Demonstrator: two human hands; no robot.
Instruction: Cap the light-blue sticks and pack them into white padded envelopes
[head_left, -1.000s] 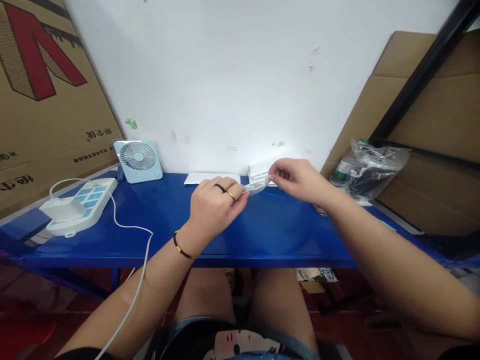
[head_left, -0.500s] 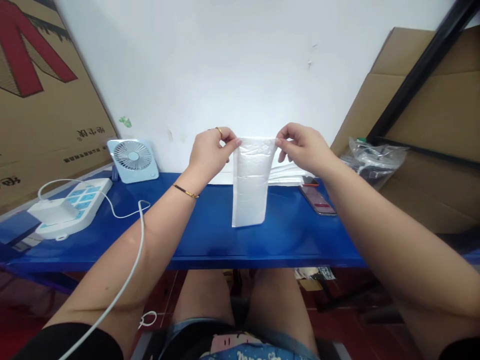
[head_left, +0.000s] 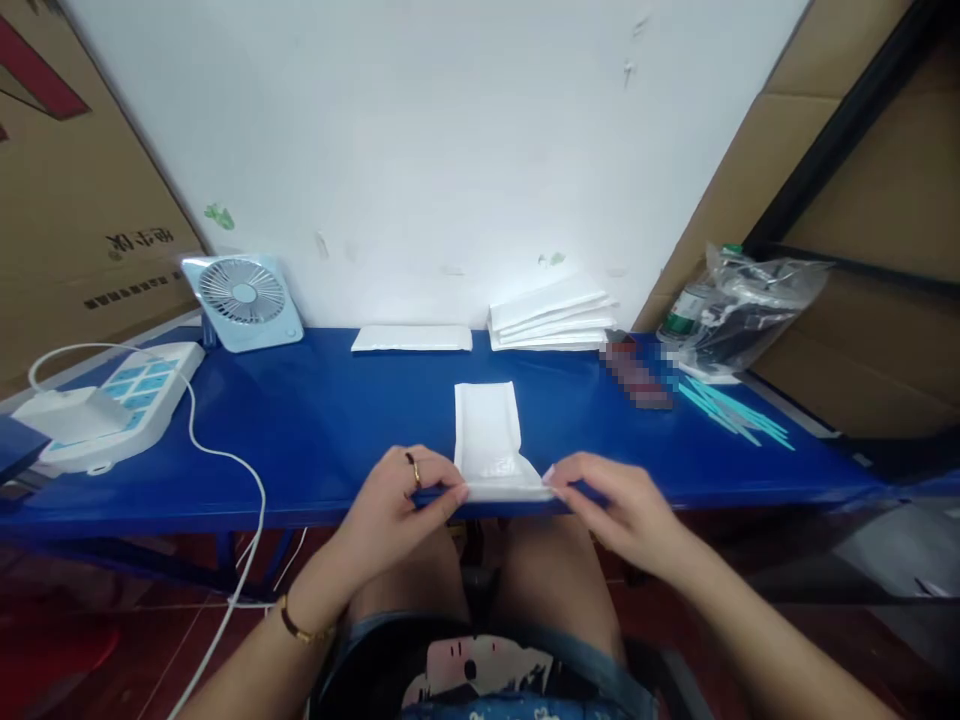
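A white padded envelope (head_left: 489, 438) lies flat on the blue table (head_left: 330, 430), its near end at the table's front edge. My left hand (head_left: 397, 500) pinches the envelope's near left corner, fingers closed. The near right corner is pinched by my right hand (head_left: 611, 500). A gold ring shows on my left hand and a bracelet on that wrist.
At the back against the wall lie a stack of white envelopes (head_left: 551, 322) and a single flat one (head_left: 412, 338). A small blue fan (head_left: 241, 300) and a power strip (head_left: 112, 400) with a white cable stand at left. A phone (head_left: 636, 372), teal sticks (head_left: 735, 412) and a plastic bag (head_left: 739, 312) lie at right.
The envelope was held up by its top corners half a second ago; both hands have since lowered it flat onto the table, towards me at the front edge.
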